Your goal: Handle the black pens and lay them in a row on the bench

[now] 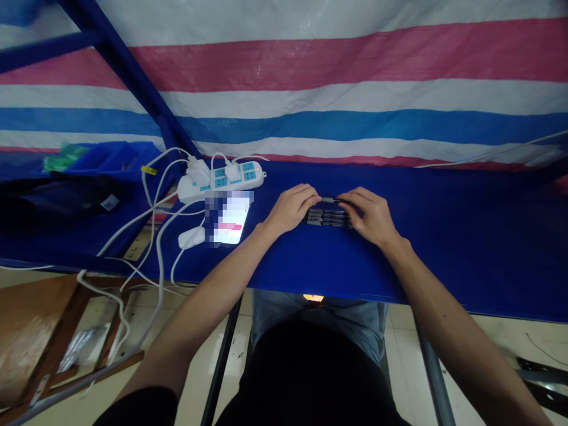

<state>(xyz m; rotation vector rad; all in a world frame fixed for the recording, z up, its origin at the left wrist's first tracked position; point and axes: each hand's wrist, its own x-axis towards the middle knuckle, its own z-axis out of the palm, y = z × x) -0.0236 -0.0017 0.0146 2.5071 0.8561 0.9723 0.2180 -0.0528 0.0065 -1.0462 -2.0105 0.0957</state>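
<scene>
A slim dark pen-like item point(328, 200) with a grey middle lies crosswise between my hands. My left hand point(293, 207) pinches its left end. At its right end, the fingertips of my right hand point(369, 214) are closed on it. Just nearer to me, several similar dark and grey slim items point(328, 218) lie side by side in a row on the blue table point(310, 260). The fingers of both hands are right beside the ends of this row and partly cover them.
Left of my hands are a lit phone point(231, 220), a white power strip point(252, 174) with plugs, a white adapter point(191, 238) and looping white cables. Farther left are blue bins point(128, 158) and a black bag point(57, 198). A striped sheet point(310, 59) hangs behind the table.
</scene>
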